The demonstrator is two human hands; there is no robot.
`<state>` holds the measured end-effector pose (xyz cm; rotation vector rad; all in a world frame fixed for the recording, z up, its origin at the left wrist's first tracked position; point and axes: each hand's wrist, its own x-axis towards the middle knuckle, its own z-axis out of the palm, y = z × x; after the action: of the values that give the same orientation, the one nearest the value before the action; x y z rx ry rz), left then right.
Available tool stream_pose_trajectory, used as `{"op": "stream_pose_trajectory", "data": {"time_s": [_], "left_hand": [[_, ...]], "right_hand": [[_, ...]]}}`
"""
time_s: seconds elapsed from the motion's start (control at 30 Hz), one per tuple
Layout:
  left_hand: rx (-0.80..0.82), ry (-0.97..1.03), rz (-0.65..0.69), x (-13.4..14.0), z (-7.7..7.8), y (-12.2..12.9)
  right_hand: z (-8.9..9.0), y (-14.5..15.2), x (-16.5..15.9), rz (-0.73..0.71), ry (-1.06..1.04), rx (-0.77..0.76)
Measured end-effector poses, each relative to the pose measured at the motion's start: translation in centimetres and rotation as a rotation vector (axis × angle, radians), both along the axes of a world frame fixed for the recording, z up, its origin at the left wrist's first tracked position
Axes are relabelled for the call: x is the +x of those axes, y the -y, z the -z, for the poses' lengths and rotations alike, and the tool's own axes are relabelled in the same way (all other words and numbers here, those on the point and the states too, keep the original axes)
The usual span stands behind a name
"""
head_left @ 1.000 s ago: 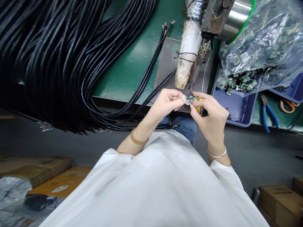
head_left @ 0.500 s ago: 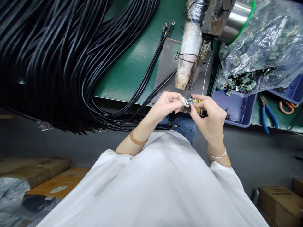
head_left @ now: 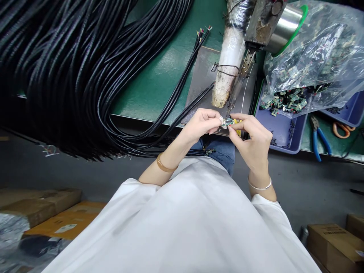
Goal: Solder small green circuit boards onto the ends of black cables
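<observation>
Between my two hands is a small green circuit board [head_left: 229, 121] with a row of metal pins, right under the tip of a soldering iron [head_left: 233, 94]. My right hand [head_left: 250, 136] pinches the board's right side between thumb and fingers. My left hand [head_left: 203, 124] is closed at its left end, with thin pale wires showing at the fingertips; their exact hold is partly hidden. A yellow piece [head_left: 238, 127] shows behind my right fingers. Whether the iron's tip touches the board I cannot tell. A thin strand of solder [head_left: 245, 91] hangs down beside the iron.
Thick bundles of black cable [head_left: 85, 76] cover the left of the green bench [head_left: 153, 76]. A white wrapped tube [head_left: 226, 72] stands beside the iron. At right are a solder spool [head_left: 286, 30], a purple tray [head_left: 287, 146], a bag of boards [head_left: 315, 57], pliers [head_left: 320, 138] and orange-handled scissors [head_left: 341, 130].
The view has shifted slightly. Both hands stay at the iron's tip, with the board tilted a little differently between them.
</observation>
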<state>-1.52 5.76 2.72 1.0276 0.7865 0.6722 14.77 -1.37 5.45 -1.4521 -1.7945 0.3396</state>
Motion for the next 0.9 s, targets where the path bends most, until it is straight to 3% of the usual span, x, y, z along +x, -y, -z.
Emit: {"op": "stream_pose_trajectory", "data": {"time_s": [0.47,0.9], "left_hand": [[-0.039,0.004,0.022,0.08,0.16,0.04],[0.064,-0.043,-0.045,0.38,0.08,0.01]], "right_hand": [[0.17,-0.1,0.15,-0.002,-0.034,-0.012],[0.11,-0.16,0.11,0.007,-0.038,0.0]]}}
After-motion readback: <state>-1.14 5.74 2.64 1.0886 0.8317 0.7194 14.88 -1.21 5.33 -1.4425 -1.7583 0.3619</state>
